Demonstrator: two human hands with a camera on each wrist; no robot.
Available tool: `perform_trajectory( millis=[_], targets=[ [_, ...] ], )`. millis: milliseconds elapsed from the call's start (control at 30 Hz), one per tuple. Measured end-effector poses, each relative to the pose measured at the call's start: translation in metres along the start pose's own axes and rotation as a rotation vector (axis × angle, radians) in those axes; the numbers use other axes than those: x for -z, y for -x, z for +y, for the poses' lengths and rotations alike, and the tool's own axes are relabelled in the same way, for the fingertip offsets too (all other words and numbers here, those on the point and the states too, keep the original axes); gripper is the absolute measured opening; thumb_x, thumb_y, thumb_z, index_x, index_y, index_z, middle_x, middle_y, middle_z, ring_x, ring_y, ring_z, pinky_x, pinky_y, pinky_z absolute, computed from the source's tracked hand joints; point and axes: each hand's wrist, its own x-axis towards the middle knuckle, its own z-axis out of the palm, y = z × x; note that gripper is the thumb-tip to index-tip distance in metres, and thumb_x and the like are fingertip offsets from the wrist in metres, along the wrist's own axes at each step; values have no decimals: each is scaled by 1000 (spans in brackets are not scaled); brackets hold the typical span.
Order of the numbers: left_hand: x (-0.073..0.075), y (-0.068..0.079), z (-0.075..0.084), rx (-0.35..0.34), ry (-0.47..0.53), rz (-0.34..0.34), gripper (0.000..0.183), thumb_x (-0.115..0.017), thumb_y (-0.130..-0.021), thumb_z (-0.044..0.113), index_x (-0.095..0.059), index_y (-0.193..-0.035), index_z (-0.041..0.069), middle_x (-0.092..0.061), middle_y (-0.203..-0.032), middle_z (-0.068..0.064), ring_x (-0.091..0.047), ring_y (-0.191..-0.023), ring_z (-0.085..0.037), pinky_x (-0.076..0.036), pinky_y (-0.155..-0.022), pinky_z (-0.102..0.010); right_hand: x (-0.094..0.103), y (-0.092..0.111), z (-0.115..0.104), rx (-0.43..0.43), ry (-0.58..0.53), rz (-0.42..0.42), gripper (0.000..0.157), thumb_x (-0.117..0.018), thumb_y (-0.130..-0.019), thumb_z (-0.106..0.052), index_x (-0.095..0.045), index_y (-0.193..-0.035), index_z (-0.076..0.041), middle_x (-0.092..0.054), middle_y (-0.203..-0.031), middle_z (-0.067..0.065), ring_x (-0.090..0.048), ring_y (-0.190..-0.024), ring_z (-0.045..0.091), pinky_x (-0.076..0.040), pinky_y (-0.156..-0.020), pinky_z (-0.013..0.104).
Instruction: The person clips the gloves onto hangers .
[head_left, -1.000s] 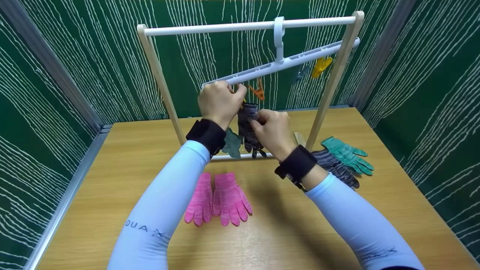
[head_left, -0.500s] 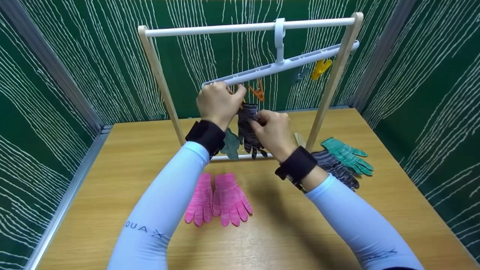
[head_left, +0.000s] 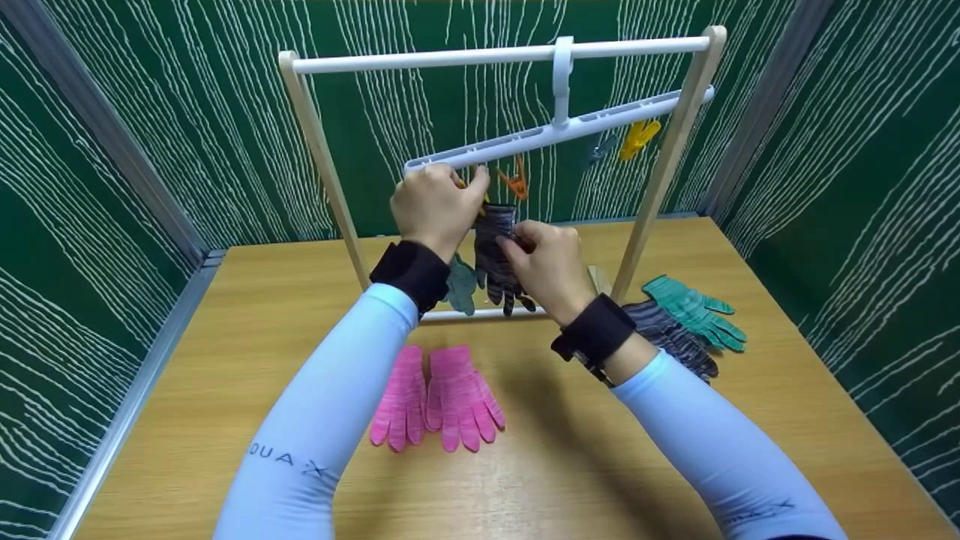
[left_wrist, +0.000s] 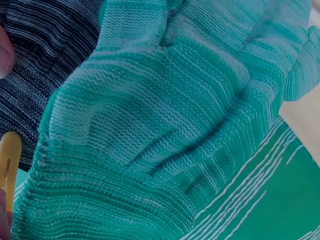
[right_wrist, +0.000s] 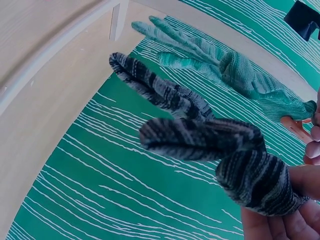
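Observation:
My left hand [head_left: 435, 202] is raised just under the low end of the white hanger [head_left: 517, 145], pinching a yellow clothespin [left_wrist: 9, 160]. Below it, a black-and-grey striped knit glove [head_left: 493, 244] hangs fingers down, and the clothespin is right at its cuff. The right hand [head_left: 551, 262] grips this glove by its side between thumb and fingers. Behind the left wrist hangs a green glove [head_left: 460, 285], which fills most of the left wrist view. In the right wrist view, an orange clothespin [right_wrist: 295, 129] shows by the green glove's cuff.
The tilted hanger hooks over the rod of a wooden rack [head_left: 420, 58]. Orange [head_left: 517, 184], blue-grey [head_left: 602, 148] and yellow clothespins [head_left: 640, 140] hang from it. Two pink gloves [head_left: 459, 390] lie on the table; right of the rack lie another green glove [head_left: 690, 309] and a dark striped glove [head_left: 675, 337].
Both hands keep their holds. The left hand has shifted very slightly left, and the hanger's right end has dipped a little.

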Motion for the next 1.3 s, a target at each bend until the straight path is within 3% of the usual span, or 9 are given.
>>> perform_trajectory(
  millis=[200,467,800,1100,1300],
  targets=[
    [0,0,0,-1,-3,1,54,-75,-102,40,-44,-63,19,-42,-60,4,-40,-54,-14,-24,-52,-27,-1,1,2,19,-18,8,15,-78,-99,-8,-79,-90,4,-78,-80,18,-72,-67,31,-57,-64,42],
    [0,0,-3,-7,-5,-2,52,-76,-102,40,-50,-63,17,-48,-61,2,-43,-55,-15,-26,-52,-27,-2,1,3,7,-27,2,14,-79,-98,-8,-80,-93,5,-80,-84,20,-75,-71,32,-63,-68,46],
    [2,-3,-5,-7,-12,-16,52,-76,-102,41,-50,-63,17,-44,-60,3,-41,-52,-14,-25,-51,-27,0,5,6,6,-26,-14,16,-80,-97,-7,-81,-106,6,-82,-92,21,-79,-79,33,-65,-75,46],
    [4,-4,-6,6,-19,-36,55,-75,-102,44,-45,-62,20,-45,-60,3,-43,-54,-14,-24,-52,-26,0,7,10,21,-45,-15,14,-78,-97,-6,-82,-107,3,-82,-89,17,-78,-74,27,-64,-70,45],
    [4,-3,-7,-2,-11,-46,50,-75,-102,44,-66,-67,10,-55,-65,-1,-49,-58,-16,-28,-53,-25,0,9,12,28,-43,-21,13,-78,-98,-6,-82,-107,2,-82,-89,16,-78,-74,27,-64,-70,45]
  ],
)
